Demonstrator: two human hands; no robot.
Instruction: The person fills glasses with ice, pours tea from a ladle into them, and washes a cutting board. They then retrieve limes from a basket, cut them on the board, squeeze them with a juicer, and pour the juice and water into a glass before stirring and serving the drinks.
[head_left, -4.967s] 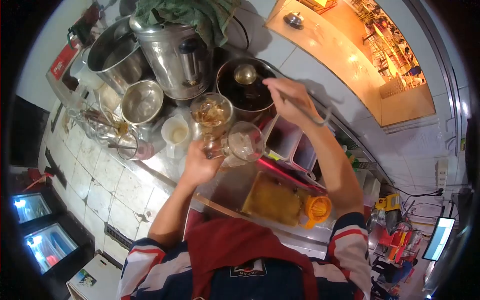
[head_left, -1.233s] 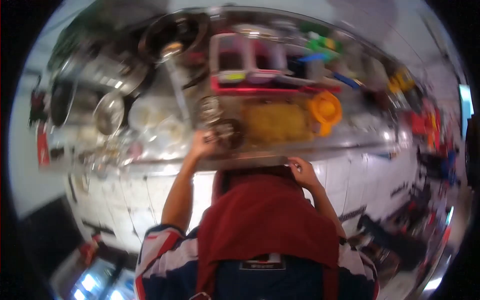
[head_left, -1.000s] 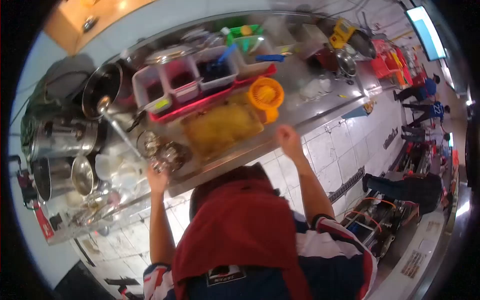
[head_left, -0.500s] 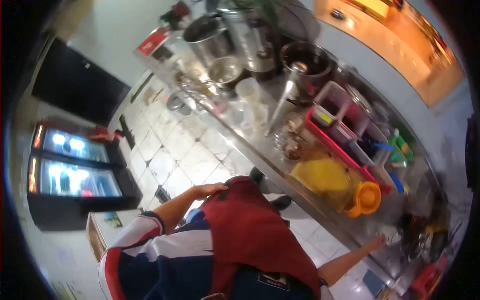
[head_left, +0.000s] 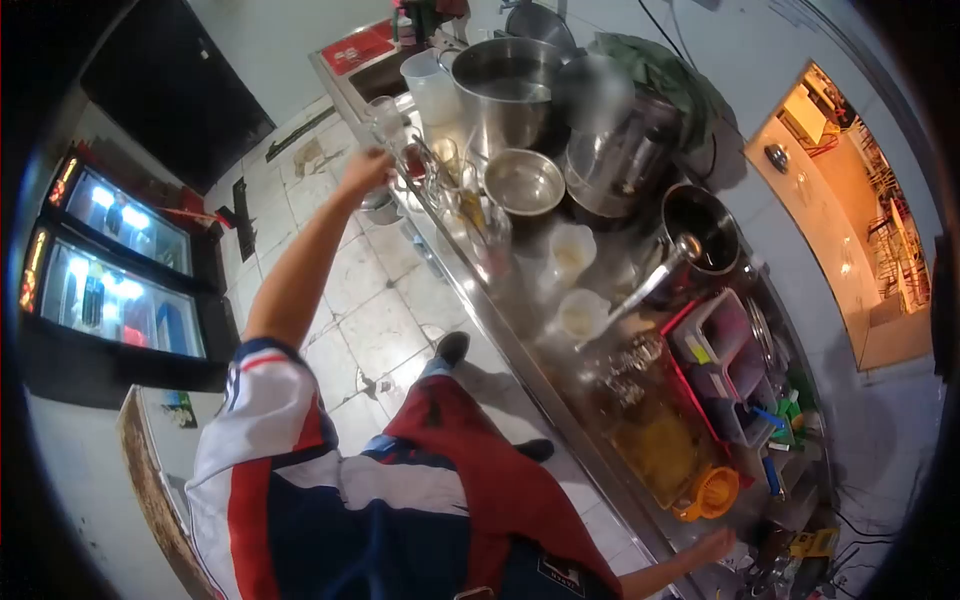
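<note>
My left hand (head_left: 368,170) is stretched out at the counter's front edge, beside several clear glasses (head_left: 465,205) and a small red item (head_left: 412,160). It is too small and blurred to show what it holds, if anything. At the lower right my right hand (head_left: 714,548) is over the metal counter (head_left: 560,385), below the orange juicer (head_left: 708,494); its fingers are smeared. A metal bowl (head_left: 524,182), a large steel pot (head_left: 508,85) and two whitish plastic jugs (head_left: 571,250) stand behind the glasses.
A long-handled ladle (head_left: 655,275) lies near a dark pot (head_left: 700,230). Plastic bins (head_left: 722,340) stand in a red tray by a yellow board (head_left: 655,455). Lit fridges (head_left: 115,290) are at the left, above a tiled floor (head_left: 375,325).
My left hand has moved from the red apron up to the glasses at the counter edge. The view has turned and shifted. My right hand is still near the counter's lower right part.
</note>
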